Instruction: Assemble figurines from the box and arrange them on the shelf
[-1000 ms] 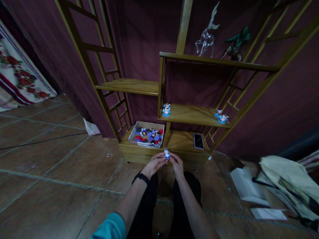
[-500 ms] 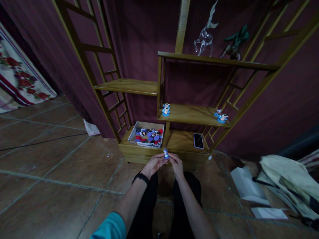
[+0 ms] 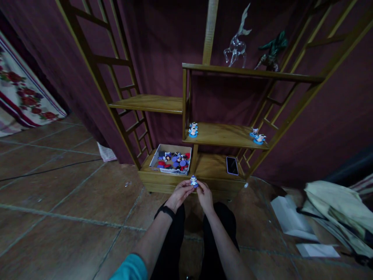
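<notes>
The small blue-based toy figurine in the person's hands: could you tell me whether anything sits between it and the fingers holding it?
Nothing visible does: the small blue-based toy figurine is pinched directly between the fingers of the left hand and right hand.

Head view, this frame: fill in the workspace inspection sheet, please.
Surface: brown tiled floor; wooden shelf unit against a dark red curtain.
Job's things: small blue figurine held between both hands in front of the bottom shelf.
Clutter: white box of figurine parts and phone on the bottom shelf; figurines on blue bases on the middle shelf; glass deer on top.
Grippers: left hand and right hand both pinch the figurine.
Cables: one dark cable across the floor, left.
Surroundings: papers and cloth lie at right.
</notes>
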The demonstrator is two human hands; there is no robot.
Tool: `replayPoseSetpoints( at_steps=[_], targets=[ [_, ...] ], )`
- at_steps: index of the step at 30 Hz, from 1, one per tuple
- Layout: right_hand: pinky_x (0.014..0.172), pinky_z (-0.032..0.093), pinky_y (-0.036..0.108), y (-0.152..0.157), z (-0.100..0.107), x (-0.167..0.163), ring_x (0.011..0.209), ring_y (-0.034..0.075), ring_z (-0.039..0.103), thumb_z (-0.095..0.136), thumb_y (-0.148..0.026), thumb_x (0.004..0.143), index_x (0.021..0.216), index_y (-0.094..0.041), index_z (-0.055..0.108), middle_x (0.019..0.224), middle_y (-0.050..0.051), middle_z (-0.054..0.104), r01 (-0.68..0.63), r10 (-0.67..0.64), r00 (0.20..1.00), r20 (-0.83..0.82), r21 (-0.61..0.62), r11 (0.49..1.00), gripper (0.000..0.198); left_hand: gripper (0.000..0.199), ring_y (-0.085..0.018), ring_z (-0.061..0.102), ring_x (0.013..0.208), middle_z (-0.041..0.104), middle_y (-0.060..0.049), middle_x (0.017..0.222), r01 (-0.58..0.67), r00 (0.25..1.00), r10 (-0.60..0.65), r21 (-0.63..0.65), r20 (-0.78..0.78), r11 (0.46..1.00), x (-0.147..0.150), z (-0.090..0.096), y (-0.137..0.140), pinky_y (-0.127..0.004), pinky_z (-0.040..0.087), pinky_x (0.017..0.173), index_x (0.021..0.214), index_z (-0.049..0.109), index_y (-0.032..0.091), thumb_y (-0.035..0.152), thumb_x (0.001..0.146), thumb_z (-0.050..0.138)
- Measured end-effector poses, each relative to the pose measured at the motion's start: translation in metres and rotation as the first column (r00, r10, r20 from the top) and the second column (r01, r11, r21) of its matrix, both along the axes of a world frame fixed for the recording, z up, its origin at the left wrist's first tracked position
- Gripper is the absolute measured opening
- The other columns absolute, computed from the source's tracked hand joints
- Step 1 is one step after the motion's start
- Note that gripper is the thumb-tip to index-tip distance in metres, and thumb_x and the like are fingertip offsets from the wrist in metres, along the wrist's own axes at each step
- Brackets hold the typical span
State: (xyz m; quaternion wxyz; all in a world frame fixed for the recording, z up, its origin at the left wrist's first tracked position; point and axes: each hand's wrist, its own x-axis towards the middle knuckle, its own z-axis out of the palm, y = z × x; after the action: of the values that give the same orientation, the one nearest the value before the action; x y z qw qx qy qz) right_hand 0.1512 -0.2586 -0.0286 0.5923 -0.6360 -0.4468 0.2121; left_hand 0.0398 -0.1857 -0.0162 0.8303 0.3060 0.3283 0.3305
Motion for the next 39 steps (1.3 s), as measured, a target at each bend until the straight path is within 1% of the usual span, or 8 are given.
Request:
replayPoseSetpoints(
  at_steps=[4,7,14,21,25,29,36,39],
  targets=[
    [0.092,0.04,0.033,-0.003,0.0,-0.005,0.103,0.021,0.054,0.048,-0.015,0.072,0.112,-0.028,0.059,0.111,0.004,0.059,-0.008,0.01,0.993,0.115,-0.012,1.0,0.043,0.028,-0.011,0.064,0.071,0.067,-0.005,0.08,-0.029,0.999,0.029,0.039,-0.018,0.999,-0.001,-0.003,0.002,-0.019,0.05,0.069,0.083,0.061,0.011,-0.001,0.06,0.07],
    [0.093,0.04,0.033,-0.003,-0.002,-0.006,0.104,0.021,0.054,0.049,-0.014,0.07,0.114,-0.028,0.057,0.114,0.004,0.058,-0.019,0.021,0.993,0.119,-0.018,1.0,0.046,0.029,-0.011,0.064,0.069,0.067,-0.005,0.079,-0.023,1.0,0.024,0.061,-0.015,0.998,-0.002,-0.004,0.002,-0.018,0.049,0.067,0.083,0.061,0.012,0.001,0.059,0.071],
    [0.086,0.046,0.035,0.005,-0.011,-0.005,0.093,0.019,0.059,0.052,-0.02,0.07,0.114,-0.027,0.056,0.105,0.002,0.064,-0.021,0.024,0.991,-0.132,0.018,1.0,0.044,0.036,-0.012,0.064,0.075,0.068,-0.008,0.089,-0.001,1.0,0.0,0.073,0.015,0.997,-0.003,-0.002,0.001,-0.021,0.048,0.072,0.096,0.063,0.013,0.003,0.062,0.07],
    [0.083,0.048,0.034,0.003,-0.008,-0.006,0.091,0.02,0.06,0.057,-0.025,0.069,0.107,-0.028,0.061,0.104,0.002,0.065,-0.032,0.04,0.971,-0.234,0.037,0.999,0.038,0.041,-0.012,0.064,0.079,0.068,-0.008,0.094,0.015,0.999,-0.018,0.074,0.038,0.997,-0.006,0.0,0.0,-0.022,0.048,0.076,0.102,0.062,0.015,0.001,0.064,0.067],
    [0.081,0.049,0.037,-0.002,-0.001,-0.006,0.099,0.023,0.058,0.058,-0.031,0.069,0.105,-0.026,0.062,0.106,0.004,0.064,-0.067,0.085,0.925,-0.369,0.06,0.996,0.037,0.043,-0.012,0.064,0.08,0.067,-0.008,0.097,0.013,0.999,-0.016,0.075,0.041,0.997,-0.008,0.005,-0.003,-0.023,0.046,0.08,0.102,0.063,0.015,0.001,0.061,0.069],
    [0.076,0.051,0.038,-0.01,0.009,-0.009,0.097,0.024,0.059,0.06,-0.035,0.069,0.11,-0.024,0.06,0.108,0.006,0.064,-0.124,0.135,0.855,-0.501,0.055,0.991,0.043,0.045,-0.013,0.063,0.081,0.067,-0.008,0.097,0.025,0.998,-0.031,0.111,0.055,0.994,-0.01,0.011,-0.01,-0.024,0.046,0.08,0.103,0.062,0.015,0.006,0.06,0.072],
    [0.069,0.052,0.034,-0.02,0.012,-0.009,0.073,0.017,0.064,0.062,-0.042,0.067,0.099,-0.022,0.066,0.092,0.006,0.068,-0.104,0.109,0.813,-0.572,0.042,0.994,0.037,0.046,-0.013,0.063,0.079,0.067,-0.009,0.093,0.027,0.995,-0.039,0.133,0.087,0.991,-0.019,0.018,-0.023,-0.025,0.047,0.078,0.11,0.058,0.015,0.014,0.065,0.071],
    [0.071,0.052,0.035,-0.028,0.015,-0.008,0.075,0.018,0.063,0.062,-0.043,0.067,0.096,-0.021,0.066,0.092,0.006,0.068,-0.105,0.121,0.808,-0.576,0.06,0.993,0.036,0.049,-0.013,0.063,0.079,0.066,-0.009,0.094,0.049,0.994,-0.064,0.161,0.09,0.986,-0.023,0.022,-0.029,-0.026,0.046,0.078,0.11,0.057,0.015,0.014,0.064,0.072]
  ],
)
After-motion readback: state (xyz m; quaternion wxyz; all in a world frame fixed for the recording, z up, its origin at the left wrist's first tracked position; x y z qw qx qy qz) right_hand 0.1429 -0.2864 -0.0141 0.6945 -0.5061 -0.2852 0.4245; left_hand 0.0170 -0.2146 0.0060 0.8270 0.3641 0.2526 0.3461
